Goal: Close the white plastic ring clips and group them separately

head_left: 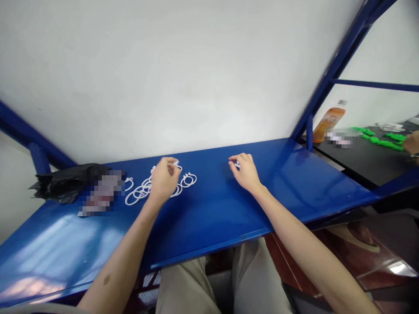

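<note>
White shows at the fingertips of my left hand (166, 179), curled near mid-frame; blur keeps me from telling whether it grips anything. My right hand (246, 171), right of centre, is half closed around a small white piece (237, 165); whether it holds that, I cannot tell. White rings (146, 188) lie heaped left of centre, partly blocked by my left hand. Farther left on the blue table (212, 209) sit a pixelated item (106, 192) and a black bag (57, 187). Beyond the blue frame (338, 61), at right, I see an orange bottle (329, 122), green pieces (386, 143) and another person's hand (411, 143).
</note>
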`<state>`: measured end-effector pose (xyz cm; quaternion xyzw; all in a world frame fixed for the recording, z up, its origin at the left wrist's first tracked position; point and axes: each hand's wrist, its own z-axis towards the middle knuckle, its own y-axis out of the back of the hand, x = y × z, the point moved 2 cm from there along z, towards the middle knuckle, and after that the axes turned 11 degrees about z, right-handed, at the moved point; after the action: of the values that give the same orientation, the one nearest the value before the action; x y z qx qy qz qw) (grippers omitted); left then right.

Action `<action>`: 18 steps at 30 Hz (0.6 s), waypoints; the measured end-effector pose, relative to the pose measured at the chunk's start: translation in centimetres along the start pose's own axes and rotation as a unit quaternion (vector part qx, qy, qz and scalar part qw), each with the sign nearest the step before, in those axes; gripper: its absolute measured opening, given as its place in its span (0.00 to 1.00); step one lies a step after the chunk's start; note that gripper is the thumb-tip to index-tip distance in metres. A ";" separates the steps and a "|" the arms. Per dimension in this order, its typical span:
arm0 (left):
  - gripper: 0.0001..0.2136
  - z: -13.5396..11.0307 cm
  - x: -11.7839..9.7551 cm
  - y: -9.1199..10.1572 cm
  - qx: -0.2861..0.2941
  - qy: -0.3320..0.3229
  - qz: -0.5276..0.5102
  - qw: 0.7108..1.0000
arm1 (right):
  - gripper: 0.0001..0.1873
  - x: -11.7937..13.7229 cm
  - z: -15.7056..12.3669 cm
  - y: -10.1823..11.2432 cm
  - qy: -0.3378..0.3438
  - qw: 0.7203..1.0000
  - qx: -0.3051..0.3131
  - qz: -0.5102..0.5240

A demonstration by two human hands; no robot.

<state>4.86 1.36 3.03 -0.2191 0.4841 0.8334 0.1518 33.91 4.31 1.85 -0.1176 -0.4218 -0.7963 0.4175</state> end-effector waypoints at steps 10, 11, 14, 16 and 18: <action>0.13 -4.4 -5.0 -3.5 0.210 -0.007 -0.442 0.872 | 0.07 3.8 -2.0 -3.3 -0.045 0.946 0.160 0.277; 0.14 -4.4 -4.9 -3.5 0.213 0.000 -0.446 0.870 | 0.06 3.8 -2.0 -3.2 -0.046 0.947 0.149 0.281; 0.15 -4.2 -4.7 -3.6 0.202 0.018 -0.436 0.877 | 0.06 3.9 -2.0 -3.1 -0.036 0.950 0.127 0.285; 0.15 -4.2 -4.7 -3.7 0.195 0.021 -0.420 0.886 | 0.06 4.1 -2.0 -3.1 -0.018 0.952 0.127 0.278; 0.16 -4.2 -4.8 -3.8 0.195 0.011 -0.398 0.896 | 0.06 4.3 -2.1 -3.2 0.007 0.960 0.129 0.249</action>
<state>11.60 -0.68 0.85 -0.3690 0.5107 0.5897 0.5053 29.14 1.20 1.06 -0.1588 -0.4755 -0.6067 0.6170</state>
